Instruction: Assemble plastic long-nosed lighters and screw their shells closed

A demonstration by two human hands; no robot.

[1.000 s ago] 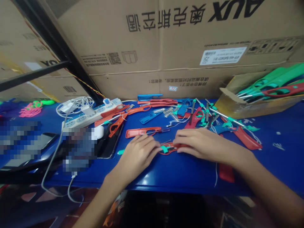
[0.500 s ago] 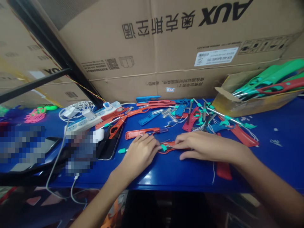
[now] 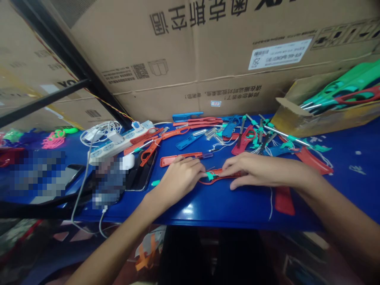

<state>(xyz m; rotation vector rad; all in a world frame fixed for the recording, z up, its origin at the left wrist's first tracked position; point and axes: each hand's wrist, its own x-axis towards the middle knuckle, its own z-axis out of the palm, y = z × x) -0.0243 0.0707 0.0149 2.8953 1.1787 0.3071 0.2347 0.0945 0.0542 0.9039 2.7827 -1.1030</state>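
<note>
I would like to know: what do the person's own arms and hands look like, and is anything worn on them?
The left hand and right hand are bare, five-fingered human hands without gloves. The left forearm and right forearm look slim, and no sleeve shows on either. I see no watch, bracelet, ring or marking.

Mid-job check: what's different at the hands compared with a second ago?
The right hand has loosened: its thumb has moved toward the near table edge, apart from the fingers, baring more of the orange-red casing. The left hand stays by the green piece; the blue shell and open carton look unmoved.
</note>
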